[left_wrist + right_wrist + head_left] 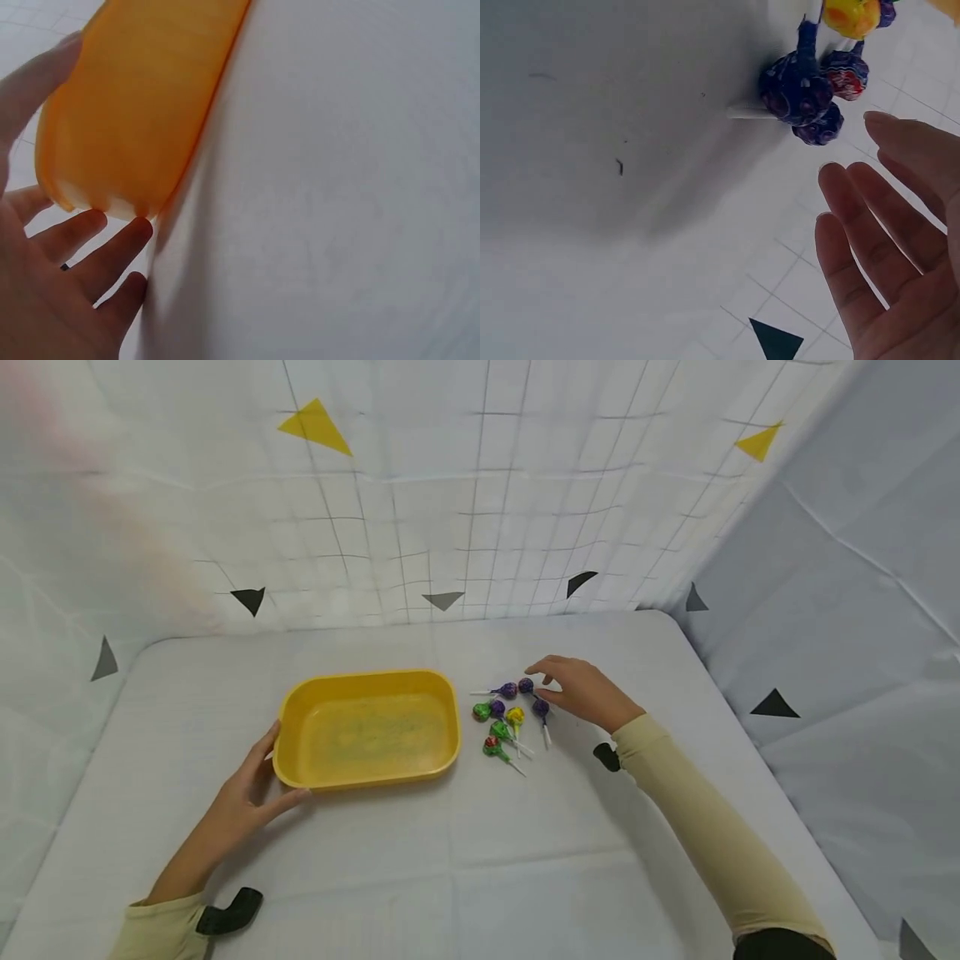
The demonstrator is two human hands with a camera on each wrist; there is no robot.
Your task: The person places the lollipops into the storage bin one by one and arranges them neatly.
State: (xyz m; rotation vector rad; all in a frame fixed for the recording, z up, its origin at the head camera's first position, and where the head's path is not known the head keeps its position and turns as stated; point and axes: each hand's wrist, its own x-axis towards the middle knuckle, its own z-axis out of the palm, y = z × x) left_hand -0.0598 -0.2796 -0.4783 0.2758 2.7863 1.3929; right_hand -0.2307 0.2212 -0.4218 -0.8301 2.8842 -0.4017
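My left hand (pixel 243 797) holds the near left corner of a yellow plastic tray (pixel 367 781), thumb along the front side and fingers at the left end. In the left wrist view, spread fingertips meet the tray's end wall (pixel 120 150). Beyond the tray's right side lies a cluster of wrapped lollipops: several purple ones (pixel 542 708), a yellow one (pixel 515 716) and green ones (pixel 492 747). My right hand (pixel 581 692) hovers at the cluster's far right, beside a purple lollipop (pixel 526 686). Its fingers are parted, with nothing between them in the right wrist view.
White cloth (pixel 420 877) covers the table. A white grid-lined curtain (pixel 405 510) hangs along the back edge, and a plain white sheet (pixel 862 635) stands at the right. Dark bands sit on both sleeves near the wrists.
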